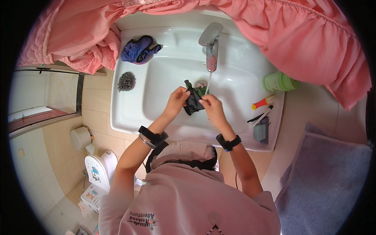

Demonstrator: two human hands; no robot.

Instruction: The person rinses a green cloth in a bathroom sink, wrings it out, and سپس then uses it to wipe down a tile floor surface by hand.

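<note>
Dark cloth (pixel 194 101), small and black with a green part showing behind it, sits between my two hands over the basin of the white sink (pixel 129 117), just under the tap. My left hand (pixel 178 98) pinches its left edge, fingers pressed together on the fabric; my right hand (pixel 208 103) pinches the right edge the same way, so each grip is closed on the cloth and it is stretched between them. A thin stream of water (pixel 208 84) falls from the faucet (pixel 211 43) onto or just past its top edge. I judge the washing to be in its middle: the cloth is under the water and being worked, but I see no foam, and I cannot tell how clean it is.

On the sink's right ledge lie a grey soap block (pixel 260 132), a dark comb-like tool (pixel 256 117) and a red-and-yellow handled brush (pixel 263 103), with a green cup (pixel 279 82) farther back. On the left rim rests a steel scourer (pixel 126 81); behind it a purple garment (pixel 139 49) lies bunched, seemingly waiting its turn. Pink fabric (pixel 297 43) hangs along the far edge.
</note>
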